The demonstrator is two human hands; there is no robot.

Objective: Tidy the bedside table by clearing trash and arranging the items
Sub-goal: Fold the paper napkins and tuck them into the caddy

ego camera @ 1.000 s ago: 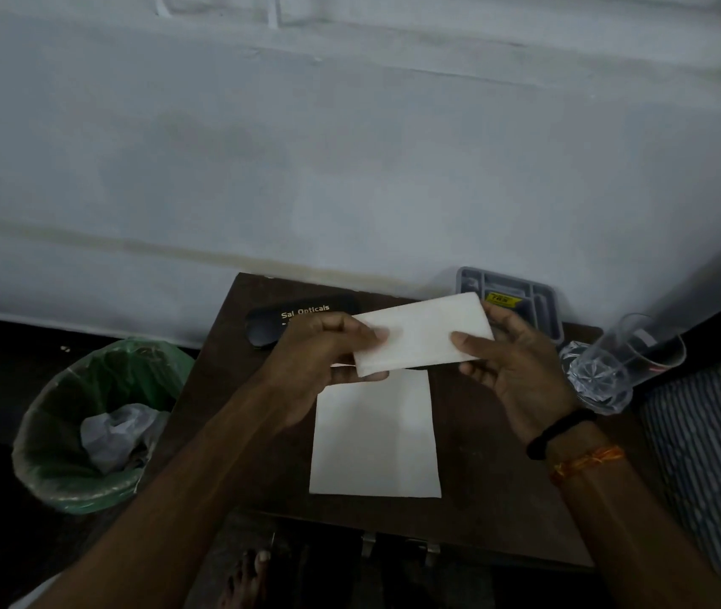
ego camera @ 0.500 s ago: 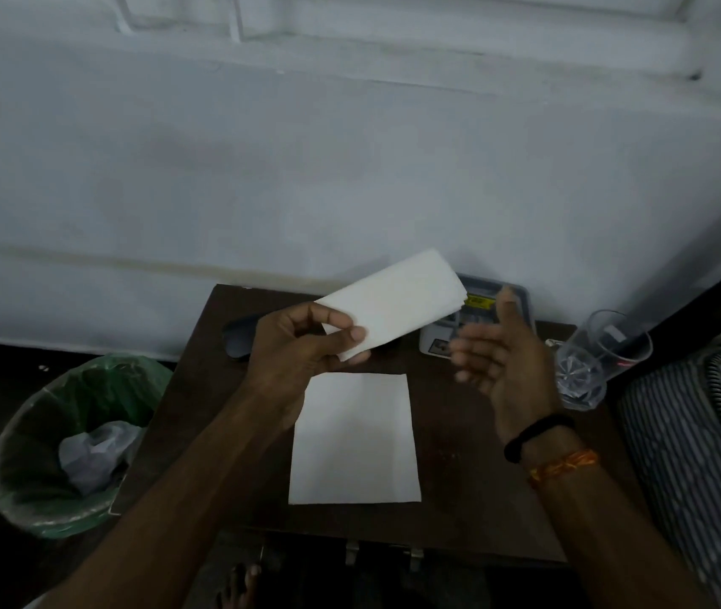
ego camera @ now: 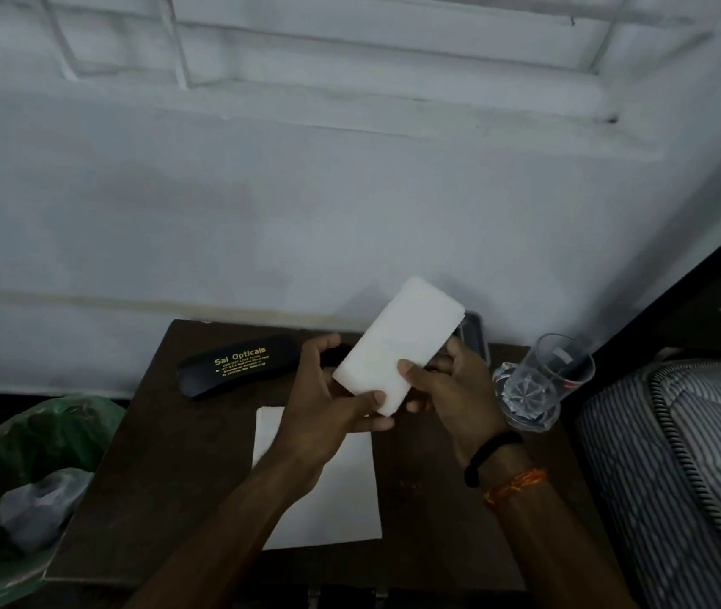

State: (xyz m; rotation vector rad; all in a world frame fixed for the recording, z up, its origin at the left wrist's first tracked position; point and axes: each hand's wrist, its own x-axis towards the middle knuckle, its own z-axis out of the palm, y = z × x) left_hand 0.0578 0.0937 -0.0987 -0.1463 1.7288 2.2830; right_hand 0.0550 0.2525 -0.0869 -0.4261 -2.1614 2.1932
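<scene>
White folded tissue [ego camera: 398, 345] between both hands, long axis up-right.

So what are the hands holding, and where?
Both hands, left hand and right hand, pinch the folded tissue at its near end.

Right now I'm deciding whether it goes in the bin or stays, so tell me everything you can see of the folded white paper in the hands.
The folded paper is plain white, an oblong that looks several layers thick with soft, rounded edges, like tissue or a napkin. It is held up off the table, tilted with its far end toward the wall. The left hand holds its near end with the thumb on top; the right hand grips its right edge. No print or stain shows.
</scene>
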